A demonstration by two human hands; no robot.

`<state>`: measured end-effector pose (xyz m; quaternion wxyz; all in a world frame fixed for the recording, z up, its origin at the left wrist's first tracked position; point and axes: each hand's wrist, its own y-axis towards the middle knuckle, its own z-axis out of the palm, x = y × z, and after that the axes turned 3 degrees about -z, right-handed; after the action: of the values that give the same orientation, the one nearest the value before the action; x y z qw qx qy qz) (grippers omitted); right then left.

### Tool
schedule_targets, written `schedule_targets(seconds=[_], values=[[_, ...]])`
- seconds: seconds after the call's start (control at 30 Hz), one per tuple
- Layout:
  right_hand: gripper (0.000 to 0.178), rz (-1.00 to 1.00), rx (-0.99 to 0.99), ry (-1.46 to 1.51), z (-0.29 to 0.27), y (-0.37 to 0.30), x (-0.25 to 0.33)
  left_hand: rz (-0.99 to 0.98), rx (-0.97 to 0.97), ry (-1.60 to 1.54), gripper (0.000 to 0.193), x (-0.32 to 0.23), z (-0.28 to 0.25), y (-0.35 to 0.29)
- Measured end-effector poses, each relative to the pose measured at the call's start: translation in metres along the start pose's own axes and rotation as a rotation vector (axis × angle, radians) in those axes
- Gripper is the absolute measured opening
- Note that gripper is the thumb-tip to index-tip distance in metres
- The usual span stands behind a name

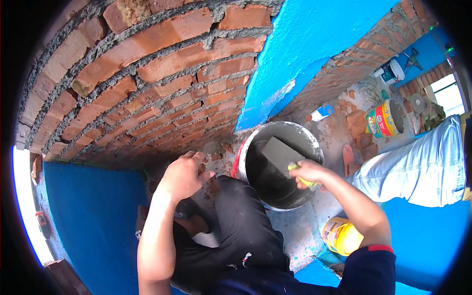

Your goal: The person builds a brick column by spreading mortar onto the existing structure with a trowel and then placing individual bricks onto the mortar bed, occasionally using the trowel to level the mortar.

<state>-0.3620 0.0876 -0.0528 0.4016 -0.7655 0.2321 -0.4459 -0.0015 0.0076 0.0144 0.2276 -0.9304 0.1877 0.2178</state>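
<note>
My right hand [313,175] grips the yellow handle of a trowel [281,154]. Its flat rectangular grey blade is over the mouth of a large bucket [314,138], whose rim is smeared white. Dark grey wet mortar [265,178] coats the inside; whether the blade touches it I cannot tell. My left hand [186,173] holds nothing and hovers near my bent knee, left of the bucket, its fingers stretched and the thumb apart. The unplastered brick wall [169,54] rises beyond it.
Another person's leg in pale jeans [418,164] stands at the right. A yellow tub [339,235] sits near my right elbow. Farther back are a colourful paint bucket [381,120], a white bucket [392,73] and broken bricks [358,125]. A blue-painted column [305,44] adjoins the brickwork.
</note>
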Motion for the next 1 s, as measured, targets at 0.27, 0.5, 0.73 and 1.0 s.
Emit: schedule_targets(seconds=[0.27, 0.5, 0.73, 1.0], values=[[0.027, 0.352, 0.260, -0.523, -0.045, 0.101, -0.062, 0.009, -0.027, 0.003, 0.048, 0.008, 0.003, 0.002], [0.015, 0.242, 0.502, -1.353, 0.040, 0.214, -0.007, 0.065, -0.058, 0.010, 0.047, 0.011, 0.006, -0.002], [0.023, -0.010, 0.401, -1.721, 0.119, 0.260, -0.044, 0.043, -0.059, -0.004, 0.048, 0.004, -0.001, 0.000], [0.031, -0.117, 0.247, -1.830, 0.139, 0.193, -0.106, -0.015, -0.032, 0.022, 0.048, 0.009, -0.006, 0.002]])
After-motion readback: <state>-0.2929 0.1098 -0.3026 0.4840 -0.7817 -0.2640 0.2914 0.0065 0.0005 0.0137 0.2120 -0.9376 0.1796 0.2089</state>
